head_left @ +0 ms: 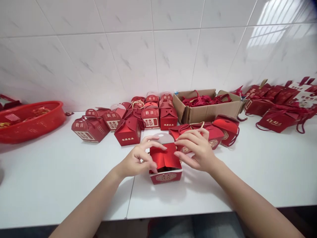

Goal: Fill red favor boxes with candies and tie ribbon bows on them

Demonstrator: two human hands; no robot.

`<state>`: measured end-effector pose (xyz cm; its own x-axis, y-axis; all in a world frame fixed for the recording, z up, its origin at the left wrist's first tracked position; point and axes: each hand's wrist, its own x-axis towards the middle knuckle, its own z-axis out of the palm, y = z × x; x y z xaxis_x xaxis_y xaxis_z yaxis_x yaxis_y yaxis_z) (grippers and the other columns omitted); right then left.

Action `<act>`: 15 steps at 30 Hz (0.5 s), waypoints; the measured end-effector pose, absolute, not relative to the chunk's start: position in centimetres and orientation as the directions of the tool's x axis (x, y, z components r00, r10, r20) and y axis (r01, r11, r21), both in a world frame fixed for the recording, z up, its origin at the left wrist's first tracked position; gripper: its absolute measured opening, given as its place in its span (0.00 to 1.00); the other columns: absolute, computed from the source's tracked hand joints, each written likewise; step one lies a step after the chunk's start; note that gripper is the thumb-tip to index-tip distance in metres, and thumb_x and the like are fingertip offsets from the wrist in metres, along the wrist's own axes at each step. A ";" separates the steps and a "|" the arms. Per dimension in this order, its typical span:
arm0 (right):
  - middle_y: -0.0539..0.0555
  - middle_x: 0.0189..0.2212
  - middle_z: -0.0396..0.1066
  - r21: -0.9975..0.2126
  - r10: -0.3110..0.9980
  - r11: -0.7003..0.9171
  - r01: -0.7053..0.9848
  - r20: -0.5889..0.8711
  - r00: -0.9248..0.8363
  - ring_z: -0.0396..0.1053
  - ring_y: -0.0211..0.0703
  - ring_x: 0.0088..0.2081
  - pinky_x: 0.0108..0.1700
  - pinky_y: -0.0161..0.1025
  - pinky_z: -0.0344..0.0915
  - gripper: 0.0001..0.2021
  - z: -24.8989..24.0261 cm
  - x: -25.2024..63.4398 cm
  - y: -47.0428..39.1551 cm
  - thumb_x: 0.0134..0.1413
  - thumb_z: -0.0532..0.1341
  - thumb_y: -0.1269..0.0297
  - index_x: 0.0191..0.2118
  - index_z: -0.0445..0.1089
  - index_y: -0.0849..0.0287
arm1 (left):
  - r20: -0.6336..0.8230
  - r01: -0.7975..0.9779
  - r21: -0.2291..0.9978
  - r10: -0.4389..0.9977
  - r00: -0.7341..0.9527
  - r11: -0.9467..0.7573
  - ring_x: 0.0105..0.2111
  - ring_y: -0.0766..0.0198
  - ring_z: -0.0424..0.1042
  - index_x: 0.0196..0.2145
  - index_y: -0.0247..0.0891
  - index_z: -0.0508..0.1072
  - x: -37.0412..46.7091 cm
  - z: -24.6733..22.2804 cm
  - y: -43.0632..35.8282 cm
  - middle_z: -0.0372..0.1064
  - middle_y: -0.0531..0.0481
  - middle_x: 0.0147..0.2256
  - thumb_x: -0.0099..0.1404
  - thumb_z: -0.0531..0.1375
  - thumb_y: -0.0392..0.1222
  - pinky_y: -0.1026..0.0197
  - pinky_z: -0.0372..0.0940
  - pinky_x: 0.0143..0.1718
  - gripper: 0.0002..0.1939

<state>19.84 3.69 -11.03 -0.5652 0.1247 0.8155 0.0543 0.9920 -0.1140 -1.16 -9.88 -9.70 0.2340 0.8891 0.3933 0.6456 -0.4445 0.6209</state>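
A small red gift box (pixel 165 177) stands on the white table between my hands, its red side flaps folded inward with a dark gap at the front. At its back a pale rounded flap stands up. My left hand (pixel 141 155) is at the box's left side, fingers apart, its fingertips over the flaps and the front left corner. On the right side my right hand (pixel 195 148) has its fingers spread beside the box's upper right edge, holding nothing. Behind the right hand lie more red boxes (pixel 226 129) with cords.
Several closed red boxes (pixel 127 132) stand behind, left of centre. A cardboard box (pixel 210 112) of red ribbons is at the back. A red basin (pixel 49 120) sits far left; ribboned boxes (pixel 277 119) stand far right.
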 end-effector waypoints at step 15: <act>0.58 0.54 0.64 -0.362 0.086 0.929 -0.079 0.417 -0.905 0.59 0.55 0.52 0.56 0.54 0.50 0.48 -10.9 20.6 3.8 0.46 0.64 0.45 0.68 0.39 0.51 | 0.348 0.895 0.368 0.930 0.119 -0.252 0.54 0.40 0.52 0.57 0.42 0.57 1.1 -10.2 -10.5 0.54 0.37 0.52 0.38 0.64 0.72 0.37 0.56 0.54 0.53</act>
<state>20.56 3.80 -10.94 -0.9046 0.0859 0.4174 -0.0791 0.9286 -0.3625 1.11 -10.47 -10.21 0.1187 0.9301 0.3476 0.8953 -0.2516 0.3676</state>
